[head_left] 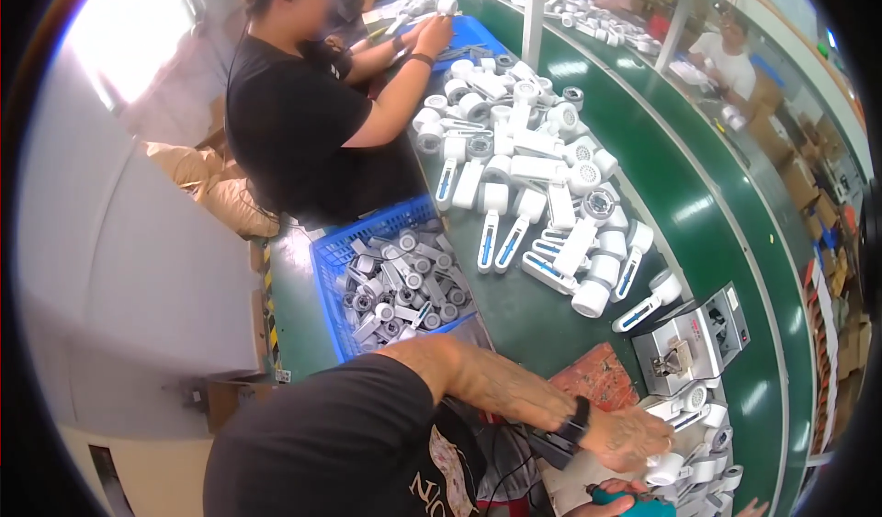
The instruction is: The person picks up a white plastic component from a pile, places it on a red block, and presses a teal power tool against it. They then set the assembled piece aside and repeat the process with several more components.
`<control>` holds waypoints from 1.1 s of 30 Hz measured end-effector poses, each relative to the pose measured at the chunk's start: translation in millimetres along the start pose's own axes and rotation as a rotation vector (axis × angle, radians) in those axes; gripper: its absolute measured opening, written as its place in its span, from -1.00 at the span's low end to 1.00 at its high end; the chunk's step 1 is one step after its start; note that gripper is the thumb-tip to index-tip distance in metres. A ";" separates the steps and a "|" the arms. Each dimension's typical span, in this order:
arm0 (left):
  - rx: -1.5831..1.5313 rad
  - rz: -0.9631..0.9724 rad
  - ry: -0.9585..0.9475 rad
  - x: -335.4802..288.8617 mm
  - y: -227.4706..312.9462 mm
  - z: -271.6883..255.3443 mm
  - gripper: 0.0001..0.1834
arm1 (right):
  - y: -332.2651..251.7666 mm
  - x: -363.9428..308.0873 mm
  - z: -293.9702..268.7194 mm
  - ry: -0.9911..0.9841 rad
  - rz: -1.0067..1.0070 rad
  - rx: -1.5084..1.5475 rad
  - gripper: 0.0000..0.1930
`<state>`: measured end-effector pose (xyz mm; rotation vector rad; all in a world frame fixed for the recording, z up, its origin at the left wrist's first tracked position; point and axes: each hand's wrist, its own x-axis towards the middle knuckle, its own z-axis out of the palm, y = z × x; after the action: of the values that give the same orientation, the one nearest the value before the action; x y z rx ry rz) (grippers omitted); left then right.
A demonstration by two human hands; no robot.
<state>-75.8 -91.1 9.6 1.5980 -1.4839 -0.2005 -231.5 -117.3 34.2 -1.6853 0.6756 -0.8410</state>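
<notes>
Two hands work at the near end of one green surface (pixel 519 319). The left hand (pixel 629 439), one watch (pixel 577 420) on its wrist, has its fingers curled at the edge of a small heap of white parts (pixel 706 469); I cannot tell if that grip holds one. The right hand (pixel 606 509) closes its grip around one teal tool (pixel 650 510), partly cut off below. Beside them lie one red board (pixel 597 376) and one metal machine (pixel 684 347). Beyond is one larger heap (pixel 551 163), too many to count; one blue basket (pixel 323 273) holds more parts. One co-worker (pixel 303 122) lifts one part (pixel 446 6).
</notes>
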 end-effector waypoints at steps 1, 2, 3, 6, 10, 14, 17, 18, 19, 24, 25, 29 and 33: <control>0.074 0.038 0.061 -11.7 1.8 -9.5 -0.54 | 1.9 1.9 -2.0 0.018 -0.004 -0.029 -0.70; 0.140 0.077 0.119 -22.9 2.6 -18.6 -0.57 | 2.1 1.5 -6.9 0.036 -0.005 -0.067 -0.69; 0.202 0.171 0.205 -31.1 0.0 -23.7 -0.60 | 2.7 3.6 -11.5 0.060 -0.011 -0.108 -0.69; 0.346 0.193 0.271 -43.6 -0.3 -53.3 -0.67 | 14.1 6.0 -7.9 0.194 -0.045 -0.164 -0.61; 0.385 0.163 0.026 -62.0 -18.9 -93.3 -0.52 | 31.2 17.9 28.7 0.094 -0.149 0.189 -0.43; 0.254 0.064 0.026 -62.6 -18.7 -99.1 -0.61 | -6.7 10.3 47.7 0.052 -0.061 0.246 -0.32; 0.135 0.041 0.014 -56.9 -24.4 -88.6 -0.64 | -22.6 12.6 46.8 0.058 -0.071 0.261 -0.31; 0.138 0.070 0.006 -56.2 -26.5 -88.2 -0.65 | -30.2 15.1 48.9 0.049 -0.074 0.301 -0.29; 0.144 0.098 0.001 -54.8 -28.3 -89.2 -0.64 | -36.8 20.4 49.9 0.046 -0.078 0.293 -0.29; 0.121 -0.002 -0.100 -48.0 -41.1 -98.7 -0.62 | -57.8 73.4 69.7 -0.017 -0.180 0.436 -0.33; 0.205 0.001 -0.123 -47.5 -40.4 -102.6 -0.60 | -55.9 89.0 79.0 -0.044 -0.209 0.458 -0.35; 0.189 0.142 -0.011 -60.5 -52.6 -96.2 -0.56 | -53.6 140.2 117.7 -0.011 -0.313 0.335 -0.54; 0.127 0.058 -0.047 -58.8 -51.0 -97.4 -0.53 | -53.5 162.5 144.0 -0.016 -0.295 0.176 -0.60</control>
<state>8.9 0.2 3.3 1.6583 -1.6044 -0.1135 -18.3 -149.9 93.5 -1.6506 0.3336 -1.0615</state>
